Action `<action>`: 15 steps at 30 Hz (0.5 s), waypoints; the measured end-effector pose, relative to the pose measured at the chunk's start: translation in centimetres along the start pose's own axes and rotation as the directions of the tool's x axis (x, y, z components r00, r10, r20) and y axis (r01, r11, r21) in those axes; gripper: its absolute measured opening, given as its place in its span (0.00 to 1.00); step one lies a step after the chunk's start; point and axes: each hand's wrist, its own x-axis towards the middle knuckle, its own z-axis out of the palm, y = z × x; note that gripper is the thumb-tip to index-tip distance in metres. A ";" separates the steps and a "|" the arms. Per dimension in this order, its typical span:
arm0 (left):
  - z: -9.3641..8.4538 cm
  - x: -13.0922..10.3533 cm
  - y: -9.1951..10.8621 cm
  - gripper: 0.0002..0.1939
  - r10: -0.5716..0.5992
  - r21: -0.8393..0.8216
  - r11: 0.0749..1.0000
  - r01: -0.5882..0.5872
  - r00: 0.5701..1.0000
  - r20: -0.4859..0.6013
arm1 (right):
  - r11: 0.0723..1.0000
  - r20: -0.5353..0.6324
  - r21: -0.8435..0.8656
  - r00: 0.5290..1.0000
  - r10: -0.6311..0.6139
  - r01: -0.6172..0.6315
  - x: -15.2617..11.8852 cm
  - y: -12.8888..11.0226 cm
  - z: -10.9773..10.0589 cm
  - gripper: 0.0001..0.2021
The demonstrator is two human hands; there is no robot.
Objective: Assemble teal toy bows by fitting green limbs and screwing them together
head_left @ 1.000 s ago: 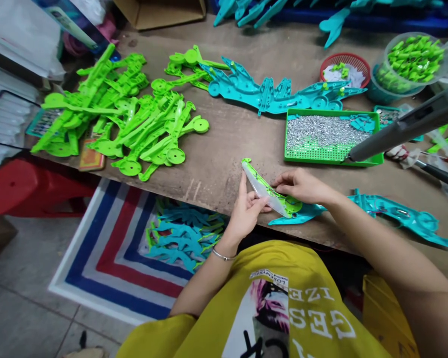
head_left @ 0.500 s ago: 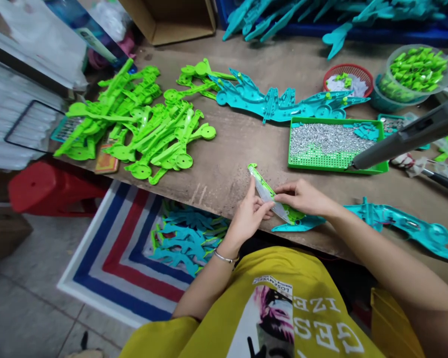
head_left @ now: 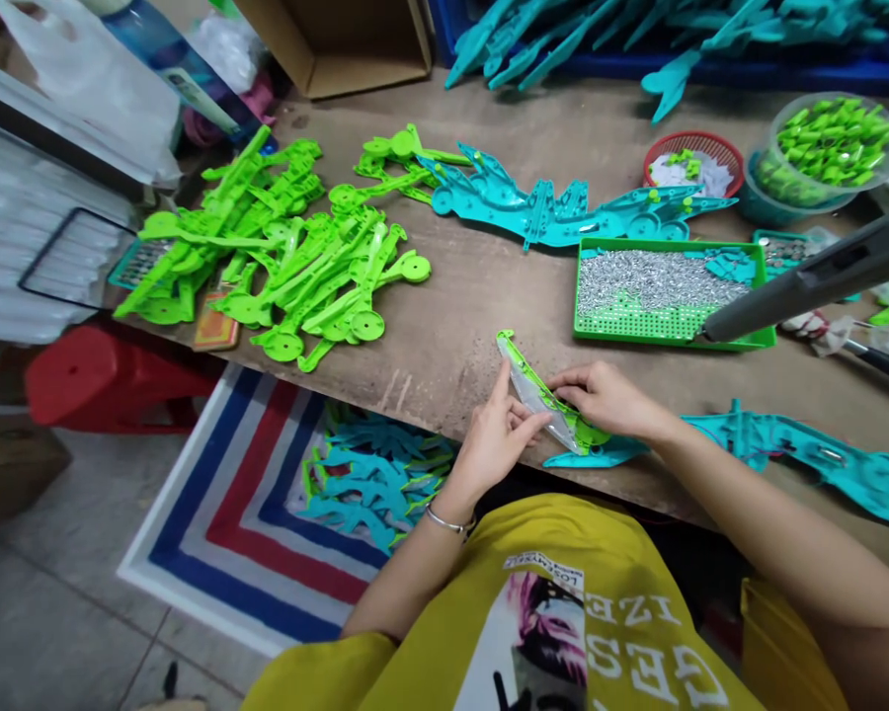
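I had the green piece [head_left: 525,366] above the near edge of the table [head_left: 466,296], in front of the wearer's body, with a clear sheet [head_left: 531,393] lying along its near left side. My left hand [head_left: 493,430] cradled it from that side: the thumb lay across the sheet, the index finger stretched up along it and the other fingers curled in close, so I judged this hand had a light but closed hold. That looked like a way of steadying the length while leaving the upper edge free.

My right hand [head_left: 614,400] came in from the other side, fingers bent and nearly together, the tips at that edge. From where I sat I could not tell whether they pinched anything or only pressed.

The green piece's long axis ran diagonally. Its narrow hooked end pointed away from the body and to the left; its wide, rounded end came back to the right, under the right hand. I could not tell whether it touched the teal shell [head_left: 745,436], whose tip poked out just below it.

The screw tray [head_left: 637,321] sat ahead of the right hand with the grey tool [head_left: 807,272] angled over its corner, probably for easy reach on that side. The pile of green parts [head_left: 326,267] lay to the left, likely within the left hand's range.
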 end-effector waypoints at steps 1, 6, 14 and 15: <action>0.1 0.0 0.0 0.54 0.001 0.002 1.000 -0.001 1.000 -0.005 | 1.000 0.008 0.009 1.000 0.003 -0.003 0.0 0.0 0.0 0.18; 0.4 0.1 -0.5 0.55 -0.016 -0.064 0.998 0.013 0.999 -0.037 | 0.999 0.028 0.045 1.000 0.012 -0.013 0.0 0.0 -0.1 0.17; 1.2 0.0 -1.0 0.59 -0.056 -0.179 0.983 0.036 0.992 -0.109 | 0.998 0.068 0.070 0.998 -0.003 -0.002 0.0 0.1 -0.6 0.16; 1.3 -0.1 -1.0 0.59 -0.065 -0.185 0.982 0.043 0.991 -0.115 | 0.997 0.075 0.074 0.997 0.002 -0.007 0.0 0.1 -0.7 0.16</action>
